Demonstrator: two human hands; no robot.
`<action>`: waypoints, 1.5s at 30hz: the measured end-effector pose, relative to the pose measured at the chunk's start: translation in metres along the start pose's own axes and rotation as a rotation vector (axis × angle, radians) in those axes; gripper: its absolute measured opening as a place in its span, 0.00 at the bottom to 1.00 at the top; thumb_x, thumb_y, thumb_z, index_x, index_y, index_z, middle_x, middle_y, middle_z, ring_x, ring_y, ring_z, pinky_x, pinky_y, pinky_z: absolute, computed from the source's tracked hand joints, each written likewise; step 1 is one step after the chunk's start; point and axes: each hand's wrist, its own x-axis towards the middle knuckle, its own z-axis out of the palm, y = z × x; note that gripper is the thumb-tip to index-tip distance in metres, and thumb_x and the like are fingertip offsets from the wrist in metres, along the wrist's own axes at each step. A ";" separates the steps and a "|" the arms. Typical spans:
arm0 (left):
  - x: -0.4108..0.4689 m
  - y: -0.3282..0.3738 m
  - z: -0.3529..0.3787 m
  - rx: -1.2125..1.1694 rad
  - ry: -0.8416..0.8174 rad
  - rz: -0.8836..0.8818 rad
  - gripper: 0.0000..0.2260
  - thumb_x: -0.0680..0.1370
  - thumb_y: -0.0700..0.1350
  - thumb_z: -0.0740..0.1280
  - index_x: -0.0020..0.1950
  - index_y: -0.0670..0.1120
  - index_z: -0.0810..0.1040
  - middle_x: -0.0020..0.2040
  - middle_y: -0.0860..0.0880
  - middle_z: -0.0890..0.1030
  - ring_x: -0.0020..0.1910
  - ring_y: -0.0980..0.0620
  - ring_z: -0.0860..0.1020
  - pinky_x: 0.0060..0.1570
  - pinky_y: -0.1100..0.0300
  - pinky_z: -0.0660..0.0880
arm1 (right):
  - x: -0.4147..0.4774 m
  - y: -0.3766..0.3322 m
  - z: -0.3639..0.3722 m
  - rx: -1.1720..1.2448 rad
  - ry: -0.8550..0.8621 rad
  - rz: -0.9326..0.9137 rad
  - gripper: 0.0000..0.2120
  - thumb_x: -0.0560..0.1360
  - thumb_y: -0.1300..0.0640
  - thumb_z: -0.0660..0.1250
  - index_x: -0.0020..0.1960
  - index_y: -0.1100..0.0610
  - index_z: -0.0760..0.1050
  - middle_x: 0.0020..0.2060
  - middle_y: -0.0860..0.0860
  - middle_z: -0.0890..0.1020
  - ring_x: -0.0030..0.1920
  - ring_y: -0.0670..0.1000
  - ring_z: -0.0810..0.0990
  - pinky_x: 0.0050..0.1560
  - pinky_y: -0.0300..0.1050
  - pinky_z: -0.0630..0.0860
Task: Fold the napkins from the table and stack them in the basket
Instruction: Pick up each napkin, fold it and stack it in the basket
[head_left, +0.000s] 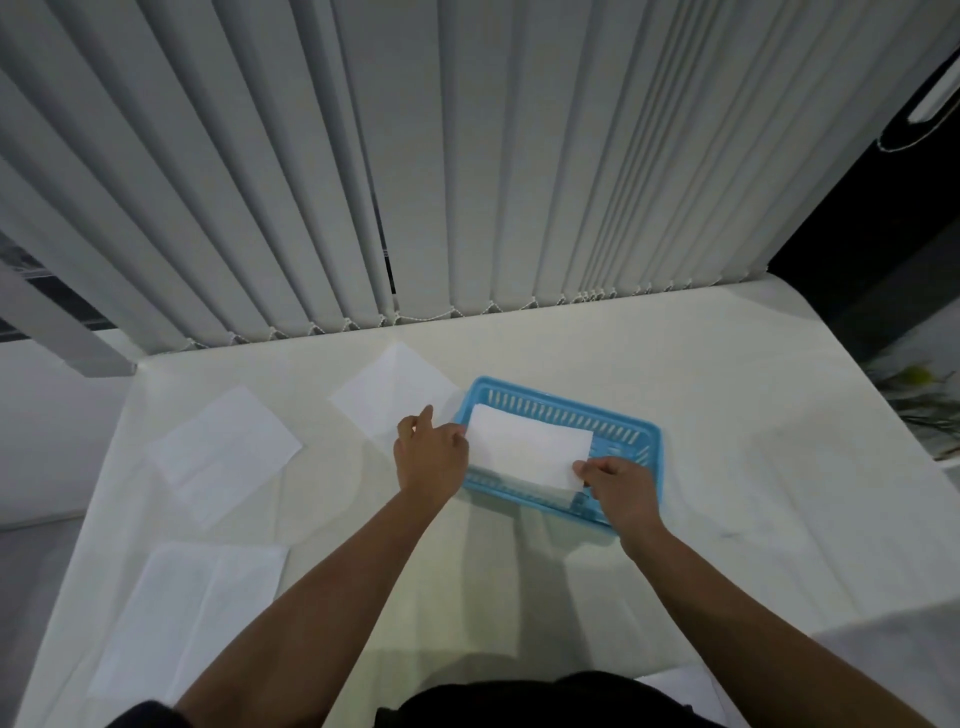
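Observation:
A folded white napkin (527, 446) hangs level just over the blue plastic basket (631, 428) in the middle of the table. My left hand (430, 457) pinches its left edge and my right hand (621, 488) pinches its near right corner. Three unfolded white napkins lie flat on the table: one behind my left hand (387, 397), one at the far left (226, 452), one at the near left (187, 608). The basket's bottom is mostly hidden under the held napkin.
The table (727, 467) is covered in white cloth. Grey vertical blinds (467, 156) hang right behind its far edge. A green plant (922, 395) sits off the table's right side. A dark wall stands at the far right.

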 end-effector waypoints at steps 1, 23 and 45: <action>0.000 0.002 0.001 0.030 -0.002 0.008 0.17 0.81 0.49 0.52 0.63 0.53 0.78 0.75 0.47 0.63 0.72 0.44 0.59 0.70 0.49 0.62 | 0.000 0.000 0.001 -0.009 -0.002 -0.005 0.11 0.73 0.55 0.72 0.32 0.53 0.78 0.32 0.49 0.82 0.35 0.51 0.78 0.43 0.47 0.74; -0.009 -0.007 0.006 0.082 0.048 0.024 0.17 0.81 0.45 0.54 0.65 0.56 0.76 0.77 0.47 0.60 0.73 0.44 0.58 0.71 0.52 0.61 | 0.008 0.009 0.001 -0.030 0.032 -0.025 0.12 0.72 0.52 0.72 0.35 0.59 0.80 0.31 0.49 0.79 0.33 0.48 0.75 0.35 0.44 0.69; -0.010 -0.012 0.004 0.108 -0.015 0.092 0.18 0.80 0.43 0.57 0.69 0.55 0.72 0.78 0.48 0.57 0.74 0.45 0.56 0.71 0.52 0.61 | 0.005 0.020 0.005 -0.267 0.051 -0.243 0.20 0.71 0.48 0.72 0.61 0.53 0.76 0.55 0.50 0.78 0.56 0.52 0.78 0.55 0.46 0.73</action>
